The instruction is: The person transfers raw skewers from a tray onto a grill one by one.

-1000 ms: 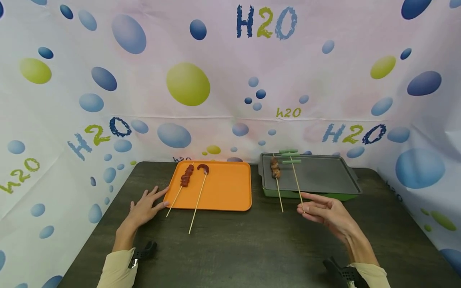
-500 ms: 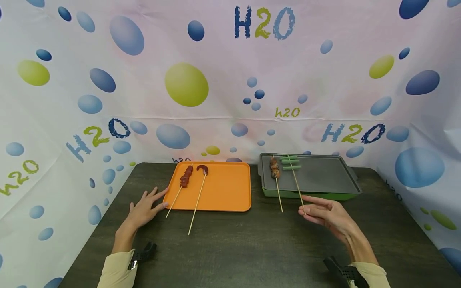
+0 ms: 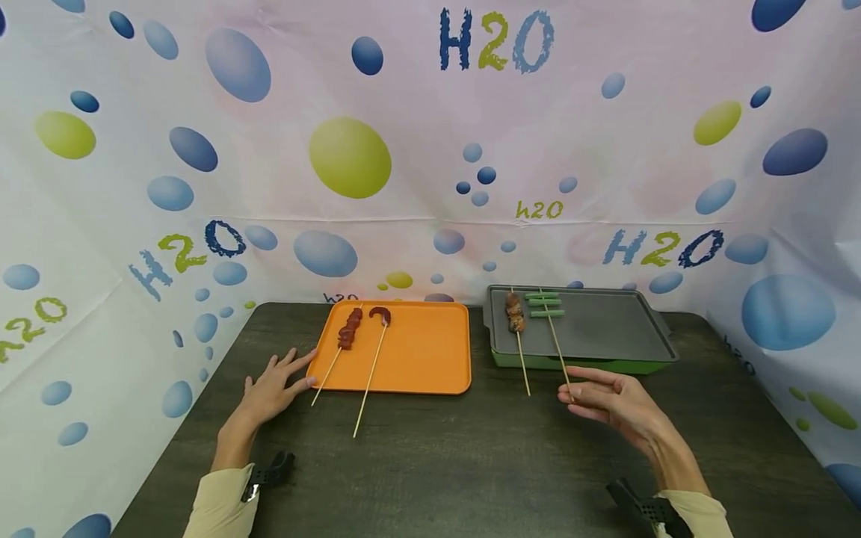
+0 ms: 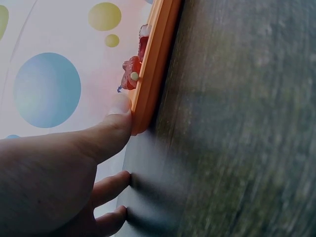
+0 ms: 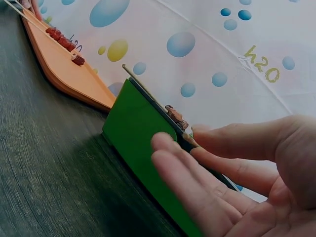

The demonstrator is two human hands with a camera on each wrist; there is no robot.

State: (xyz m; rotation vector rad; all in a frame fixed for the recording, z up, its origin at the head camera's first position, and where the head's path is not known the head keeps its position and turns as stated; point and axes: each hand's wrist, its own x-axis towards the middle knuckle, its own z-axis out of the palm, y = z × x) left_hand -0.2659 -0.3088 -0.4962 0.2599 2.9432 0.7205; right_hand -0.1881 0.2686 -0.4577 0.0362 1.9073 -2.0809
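My right hand (image 3: 608,396) pinches the lower end of a wooden skewer with green pieces (image 3: 546,305) across its tip. The green pieces lie at the left part of a dark grill plate (image 3: 605,321) with a green base (image 5: 143,128). Left of them on the plate lies a skewer of brown chunks (image 3: 515,312), its stick jutting over the front edge. My left hand (image 3: 272,388) touches the left edge of an orange tray (image 3: 424,351), fingers spread. On that tray lie a skewer of dark red chunks (image 3: 350,329) and a skewer with a curled reddish-brown piece (image 3: 380,315).
Both sticks on the tray stick out past its front edge. The tray and the grill stand side by side at the back of a dark wooden table (image 3: 430,463). Behind rises a white sheet (image 3: 430,90) printed with coloured dots.
My right hand has moved slightly nearer, and the green-pieced skewer's tip has come down from above the back edge onto the plate. My left hand stays at the tray.
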